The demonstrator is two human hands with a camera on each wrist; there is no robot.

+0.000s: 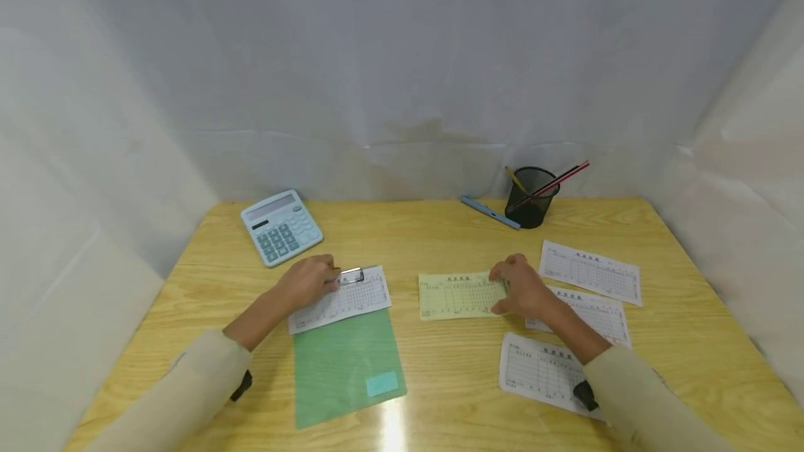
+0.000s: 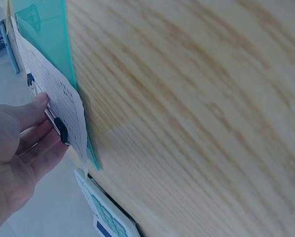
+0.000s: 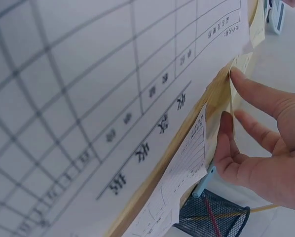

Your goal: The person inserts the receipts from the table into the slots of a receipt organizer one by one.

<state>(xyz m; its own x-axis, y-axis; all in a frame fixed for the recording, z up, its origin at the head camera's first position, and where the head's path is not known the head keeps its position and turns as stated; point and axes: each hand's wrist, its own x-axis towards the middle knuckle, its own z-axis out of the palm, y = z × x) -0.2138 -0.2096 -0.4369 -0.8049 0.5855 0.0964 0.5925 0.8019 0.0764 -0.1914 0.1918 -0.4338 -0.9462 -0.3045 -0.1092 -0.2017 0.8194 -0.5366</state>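
Note:
My left hand (image 1: 312, 281) pinches the metal clip at the top of a green clipboard (image 1: 342, 368). Thumb and fingers squeeze the clip (image 2: 61, 131) in the left wrist view, where its black ends show. Under it lies a white printed form (image 1: 372, 293), covering the board's upper part. On the right, my right hand (image 1: 523, 286) pinches the right edge of a yellow printed form (image 1: 458, 297), which lies on the table to the right of the clipboard. From the right wrist, that hand (image 3: 271, 133) shows its thumb and fingertips at the sheet's edge.
Three white forms lie at the right: a far one (image 1: 590, 272), a middle one (image 1: 597, 314) partly under the right forearm, and a near one (image 1: 543, 372). A light-blue calculator (image 1: 281, 227) sits back left. A black mesh pen cup (image 1: 530, 211) stands behind, beside a blue pen-like stick (image 1: 490, 212).

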